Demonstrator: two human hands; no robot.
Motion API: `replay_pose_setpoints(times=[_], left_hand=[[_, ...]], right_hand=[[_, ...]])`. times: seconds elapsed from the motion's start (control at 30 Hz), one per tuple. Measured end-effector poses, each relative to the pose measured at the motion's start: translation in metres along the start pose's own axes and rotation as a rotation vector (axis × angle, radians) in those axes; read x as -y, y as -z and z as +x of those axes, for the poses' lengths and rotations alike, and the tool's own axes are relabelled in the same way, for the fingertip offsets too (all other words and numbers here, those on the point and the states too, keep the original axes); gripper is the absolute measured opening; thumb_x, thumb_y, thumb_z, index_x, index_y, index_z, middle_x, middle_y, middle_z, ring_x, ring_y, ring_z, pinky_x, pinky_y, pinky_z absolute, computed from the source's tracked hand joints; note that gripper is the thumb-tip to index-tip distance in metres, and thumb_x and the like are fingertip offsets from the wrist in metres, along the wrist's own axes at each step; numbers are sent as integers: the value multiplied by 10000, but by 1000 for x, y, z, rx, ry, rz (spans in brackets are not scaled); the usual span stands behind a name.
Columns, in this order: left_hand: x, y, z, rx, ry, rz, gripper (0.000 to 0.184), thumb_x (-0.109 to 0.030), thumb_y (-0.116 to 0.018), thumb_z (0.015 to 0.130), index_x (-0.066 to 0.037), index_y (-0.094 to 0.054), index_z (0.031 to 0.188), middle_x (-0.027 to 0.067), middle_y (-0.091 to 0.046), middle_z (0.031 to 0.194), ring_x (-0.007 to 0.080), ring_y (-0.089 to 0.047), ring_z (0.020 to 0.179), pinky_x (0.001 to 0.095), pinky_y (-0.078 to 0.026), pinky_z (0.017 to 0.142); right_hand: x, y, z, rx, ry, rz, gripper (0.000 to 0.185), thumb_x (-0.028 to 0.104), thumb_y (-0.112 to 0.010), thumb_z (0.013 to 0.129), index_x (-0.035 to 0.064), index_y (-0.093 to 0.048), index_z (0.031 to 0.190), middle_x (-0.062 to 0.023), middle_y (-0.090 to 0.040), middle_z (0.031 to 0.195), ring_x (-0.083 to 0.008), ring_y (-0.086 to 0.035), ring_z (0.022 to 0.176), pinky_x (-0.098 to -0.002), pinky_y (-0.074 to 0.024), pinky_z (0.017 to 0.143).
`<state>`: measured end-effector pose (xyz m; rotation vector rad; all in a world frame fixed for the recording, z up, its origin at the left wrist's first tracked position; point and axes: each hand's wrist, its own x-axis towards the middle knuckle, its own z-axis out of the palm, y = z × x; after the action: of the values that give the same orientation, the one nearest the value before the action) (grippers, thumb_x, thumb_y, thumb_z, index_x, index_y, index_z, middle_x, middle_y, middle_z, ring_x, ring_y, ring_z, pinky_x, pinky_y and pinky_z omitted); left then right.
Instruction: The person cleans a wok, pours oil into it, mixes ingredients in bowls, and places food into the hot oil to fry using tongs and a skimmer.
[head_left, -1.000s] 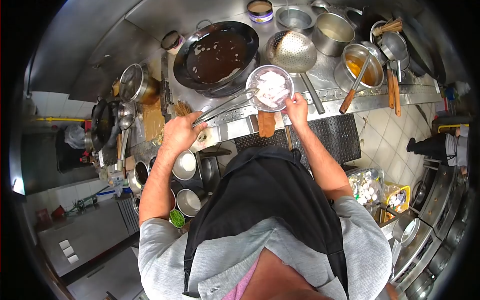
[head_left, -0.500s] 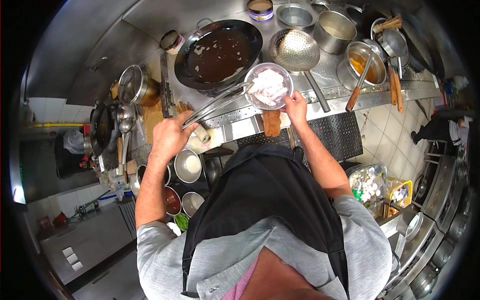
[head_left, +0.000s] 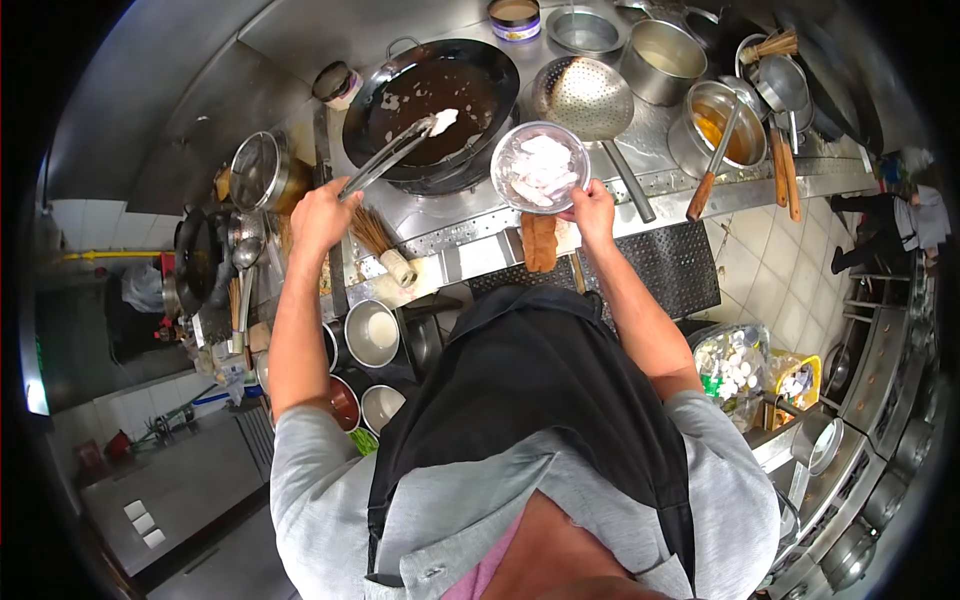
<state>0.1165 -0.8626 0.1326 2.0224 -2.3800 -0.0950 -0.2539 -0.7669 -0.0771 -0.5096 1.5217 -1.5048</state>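
Observation:
My left hand [head_left: 322, 215] is closed around the metal tongs [head_left: 385, 160], which reach up and to the right over the black wok [head_left: 365, 135]. In their tips sits a white, coated-looking piece of food [head_left: 444, 121], above the dark oil [head_left: 430, 95]. My right hand [head_left: 588, 212] grips the rim of a clear bowl [head_left: 500, 185] at its lower right. More white pieces [head_left: 545, 168] lie in the bowl, which is just right of the wok; their exact kind I cannot make out.
Right of the wok lies a perforated skimmer [head_left: 585, 97]. Beyond it stand a steel pot [head_left: 664, 62] and a pot of orange liquid with a ladle [head_left: 716, 128]. A bamboo brush [head_left: 385, 245] lies by the counter edge. Another person [head_left: 890, 225] stands at far right.
The tongs have moved from the bowl up and left over the wok, now carrying a white piece. My left hand has shifted slightly up; the bowl stays nearly in place.

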Motion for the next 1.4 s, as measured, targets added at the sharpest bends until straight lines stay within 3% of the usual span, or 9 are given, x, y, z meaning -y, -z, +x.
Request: replay_pose_setpoints(times=[0.17, 0.37, 0.47, 0.6, 0.63, 0.73, 0.9, 1.2, 1.4], left_hand=[[29, -66, 51, 73, 105, 53, 461, -473, -640, 897, -162, -673, 1236, 168, -715, 1086, 365, -664, 1055, 478, -522, 895], [16, -88, 47, -95, 239, 22, 496, -490, -640, 901, -148, -644, 1260, 223, -704, 1072, 426, -663, 1016, 521, -521, 862], [-9, -65, 18, -245, 150, -136, 488, -501, -630, 910, -140, -646, 1238, 251, -698, 1051, 444, -660, 992, 534, -514, 844], [-66, -6, -34, -123, -12, -191, 424, -403, -670, 913, -135, -633, 1240, 172, -714, 1054, 401, -673, 970, 495, -526, 823], [-71, -4, -41, -235, -216, -119, 403, -354, -697, 895, -148, -638, 1237, 123, -710, 1081, 361, -683, 949, 456, -542, 802], [-115, 19, -60, -41, -312, -49, 392, -284, -712, 879, -157, -647, 1243, 126, -702, 1096, 332, -674, 997, 418, -540, 818], [-147, 15, -63, 46, -422, 28, 416, -338, -682, 888, -137, -644, 1250, 117, -703, 1047, 338, -674, 945, 444, -548, 791], [-154, 6, -56, 110, -359, -19, 442, -363, -697, 881, -128, -658, 1254, 151, -688, 1169, 348, -656, 1060, 449, -527, 894], [-149, 10, -48, 242, -275, -41, 427, -359, -704, 879, -129, -679, 1237, 159, -693, 1157, 351, -646, 1088, 437, -515, 925]], right_hand=[[1, 24, -4, -13, -6, -41, 92, 77, -574, 921, 50, -525, 847, -74, -642, 805, -144, -666, 633, -290, -604, 551], [6, 52, -8, -27, -10, -12, 83, 83, -582, 919, 36, -542, 864, -62, -624, 779, -149, -661, 617, -285, -602, 540], [10, 59, -10, -29, -6, -1, 93, 79, -579, 916, 37, -533, 847, -63, -618, 771, -152, -660, 611, -289, -603, 533], [12, 63, -6, -55, 31, -46, 178, 56, -593, 885, 45, -472, 755, -71, -594, 724, -143, -625, 570, -303, -578, 476], [12, 63, -5, -47, 38, -63, 179, 62, -593, 887, 38, -469, 760, -70, -588, 714, -142, -621, 570, -307, -574, 470], [18, 66, -4, 1, 58, -118, 147, 77, -583, 899, 35, -495, 789, -68, -586, 737, -157, -648, 608, -303, -604, 532], [18, 64, -3, 13, 68, -146, 179, 75, -588, 895, 43, -465, 768, -67, -575, 726, -154, -635, 600, -304, -584, 492], [8, 62, -2, 46, 93, -198, 213, 84, -615, 891, 54, -447, 764, -72, -584, 715, -147, -629, 612, -309, -579, 479], [11, 54, -7, 59, 75, -263, 209, 87, -606, 889, 44, -447, 760, -92, -609, 726, -161, -637, 616, -322, -578, 487]])
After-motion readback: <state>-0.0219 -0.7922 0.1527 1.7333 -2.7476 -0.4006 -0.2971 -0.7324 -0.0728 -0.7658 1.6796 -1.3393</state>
